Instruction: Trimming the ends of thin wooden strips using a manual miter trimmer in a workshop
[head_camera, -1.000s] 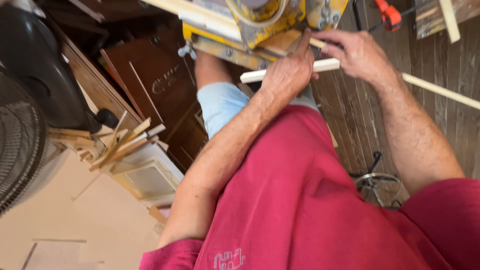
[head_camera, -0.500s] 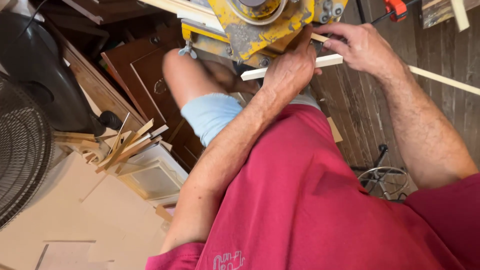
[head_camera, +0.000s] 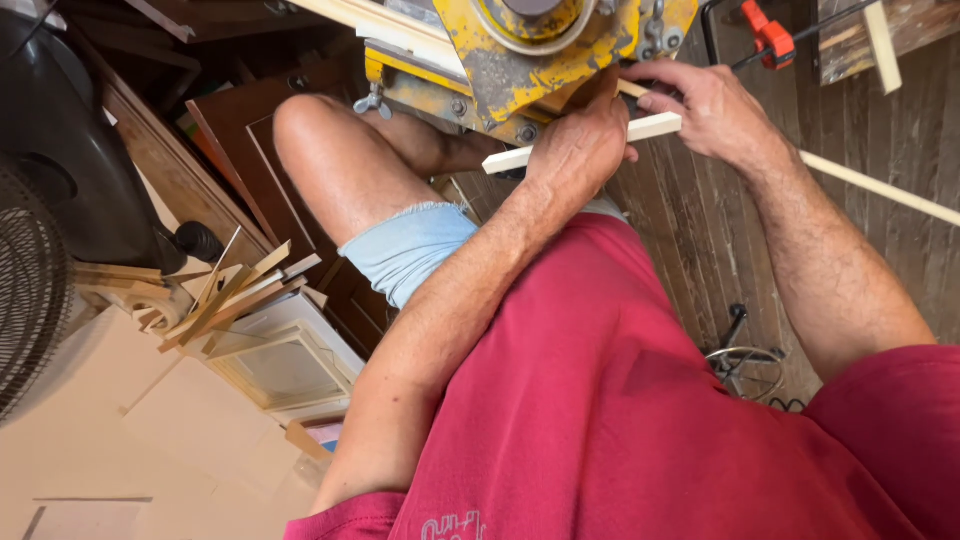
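A long pale wooden strip (head_camera: 850, 175) runs from the right edge up to a worn yellow saw machine (head_camera: 540, 50) at the top. My left hand (head_camera: 578, 145) is closed around the strip near its cut end, right below the machine. Gripping the same strip a little further along is my right hand (head_camera: 712, 105), fingers curled over it. My raised bare knee (head_camera: 330, 150) in light blue shorts sits left of the machine. My red shirt fills the lower right.
A black fan (head_camera: 30, 280) stands at the left edge. Wood offcuts (head_camera: 225, 295) lie piled on a white framed panel (head_camera: 285, 365). Dark wooden boards (head_camera: 225, 130) lean behind my knee. An orange clamp (head_camera: 765, 30) sits top right, over a dark plank floor (head_camera: 700, 270).
The view has shifted so my knee and the offcut pile show more fully. Both hands stay on the strip at the machine, with the strip pushed slightly further left.
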